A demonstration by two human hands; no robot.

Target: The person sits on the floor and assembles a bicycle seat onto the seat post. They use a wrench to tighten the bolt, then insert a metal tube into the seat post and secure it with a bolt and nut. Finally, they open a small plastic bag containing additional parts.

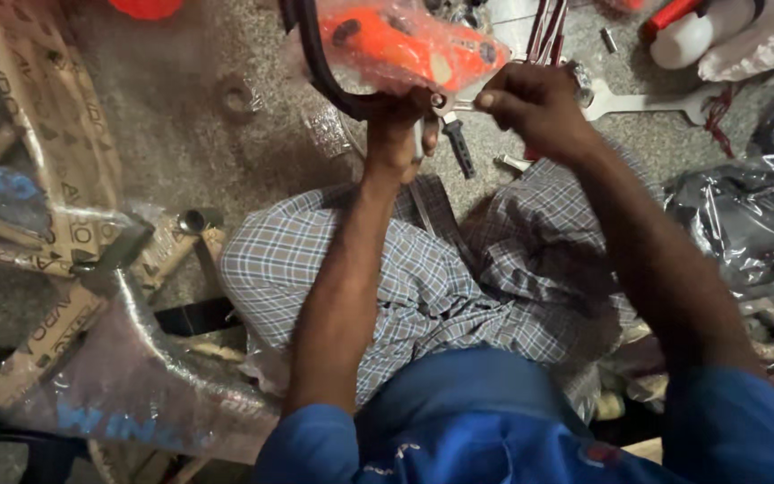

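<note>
Up top, my left hand (398,134) grips the black bar (333,85) under the orange guard (409,45); my right hand (535,108) pinches a small metal part (451,105) beside it. Right of the guard, a flat wrench (647,101) crowds the floor (181,134).

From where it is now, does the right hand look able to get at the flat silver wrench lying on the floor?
Probably yes. The right hand pinches a small metal part beside the flat silver wrench, with nothing lying between them, though it would have to let go first.
</note>
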